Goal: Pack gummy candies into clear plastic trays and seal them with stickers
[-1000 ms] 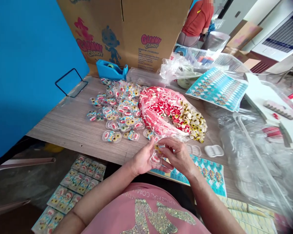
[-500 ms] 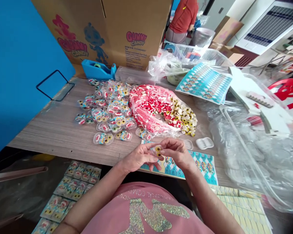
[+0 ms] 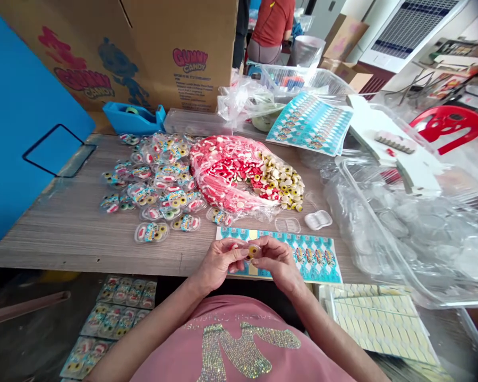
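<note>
Between my two hands is a small clear plastic candy pack [image 3: 254,251] with yellow eye-shaped gummies and something red at its left end. My left hand [image 3: 223,261] grips its left side, thumb on top. On the other side, the fingers of my right hand [image 3: 275,261] pinch the right end. Both hands hover over a sheet of blue stickers [image 3: 318,257] at the table's front edge. Just beyond them lie a clear empty blister tray [image 3: 287,225] and a whitish one [image 3: 318,219]. A bag of red-and-white and yellow gummies [image 3: 231,175] lies open behind.
Finished-looking packs [image 3: 159,180] are heaped at left, near a blue tape dispenser [image 3: 133,118]. A large carton [image 3: 163,53] stands behind. To the right, a clear bin [image 3: 398,265] holds plastic trays. More sticker sheets [image 3: 310,124] lie at the back. A person in red [image 3: 273,24] is beyond.
The view has shifted, so the table's contents appear farther left. My hands have drawn closer together around the candy pack, and my left fingers have curled in.
</note>
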A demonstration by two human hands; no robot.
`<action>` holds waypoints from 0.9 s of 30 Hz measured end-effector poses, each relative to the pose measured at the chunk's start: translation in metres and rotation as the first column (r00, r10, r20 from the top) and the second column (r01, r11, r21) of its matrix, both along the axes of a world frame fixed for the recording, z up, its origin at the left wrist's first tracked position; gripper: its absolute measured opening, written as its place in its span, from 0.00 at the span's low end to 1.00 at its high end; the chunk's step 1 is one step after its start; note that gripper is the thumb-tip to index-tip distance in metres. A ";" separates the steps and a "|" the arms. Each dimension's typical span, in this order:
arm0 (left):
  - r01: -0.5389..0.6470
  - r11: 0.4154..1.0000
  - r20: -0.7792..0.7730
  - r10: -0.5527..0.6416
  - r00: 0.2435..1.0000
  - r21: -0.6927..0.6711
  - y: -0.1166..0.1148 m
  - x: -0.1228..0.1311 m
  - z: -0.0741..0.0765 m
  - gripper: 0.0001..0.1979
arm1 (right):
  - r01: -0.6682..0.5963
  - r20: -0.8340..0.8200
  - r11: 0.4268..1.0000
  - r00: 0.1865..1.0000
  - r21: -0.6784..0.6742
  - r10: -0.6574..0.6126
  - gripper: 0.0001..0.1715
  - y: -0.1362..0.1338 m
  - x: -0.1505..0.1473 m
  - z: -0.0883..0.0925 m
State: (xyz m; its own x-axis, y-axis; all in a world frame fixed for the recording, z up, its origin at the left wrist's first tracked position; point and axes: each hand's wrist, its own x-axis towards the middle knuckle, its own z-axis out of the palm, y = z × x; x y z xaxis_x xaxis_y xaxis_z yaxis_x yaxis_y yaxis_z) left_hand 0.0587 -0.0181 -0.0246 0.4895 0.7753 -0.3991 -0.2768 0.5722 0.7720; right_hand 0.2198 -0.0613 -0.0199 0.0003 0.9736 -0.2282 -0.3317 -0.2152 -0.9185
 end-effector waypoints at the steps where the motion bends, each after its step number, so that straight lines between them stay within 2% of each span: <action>1: -0.004 1.000 -0.014 0.004 1.000 0.015 -0.001 0.000 0.000 0.10 | -0.016 0.014 1.000 1.000 0.019 0.015 0.16 -0.003 0.000 0.001; 3: 0.008 0.998 -0.047 -0.005 0.999 0.064 -0.003 0.001 0.000 0.10 | -0.026 0.017 0.999 1.000 0.038 0.025 0.14 -0.008 0.002 0.003; 6: 0.074 0.990 -0.095 -0.062 0.994 0.123 -0.006 0.002 0.001 0.09 | 0.027 -0.031 1.000 0.999 -0.001 -0.027 0.09 -0.012 0.006 0.002; 9: 0.123 0.984 -0.114 -0.109 0.987 0.126 -0.009 0.004 0.000 0.08 | 0.078 -0.064 0.995 0.995 -0.064 -0.082 0.11 -0.011 0.011 -0.003; 12: 0.135 0.982 -0.114 -0.121 0.986 0.132 -0.011 0.004 -0.004 0.08 | 0.074 -0.057 0.994 0.995 -0.086 -0.079 0.11 -0.007 0.012 -0.005; 15: 0.083 0.990 -0.100 -0.071 0.992 0.114 -0.012 0.000 -0.008 0.08 | 0.043 -0.016 0.996 0.999 -0.084 -0.045 0.12 0.000 0.009 -0.003; 19: -0.049 0.999 -0.063 0.049 0.997 0.008 -0.007 -0.006 -0.009 0.11 | -0.009 0.005 0.997 1.000 -0.081 0.009 0.11 0.011 -0.004 0.001; 23: -0.159 0.983 0.007 0.160 0.987 -0.096 0.001 -0.013 -0.008 0.13 | -0.045 0.005 0.998 0.999 0.031 0.045 0.27 0.017 -0.015 -0.001; 24: -0.170 0.979 0.028 0.174 0.984 -0.114 0.003 -0.014 -0.008 0.13 | -0.058 0.016 0.997 0.998 0.050 0.058 0.28 0.018 -0.017 -0.002; 27: -0.160 0.974 0.090 0.175 0.980 -0.158 0.005 -0.017 -0.008 0.14 | -0.084 0.070 0.995 0.994 0.055 0.080 0.23 0.019 -0.017 -0.008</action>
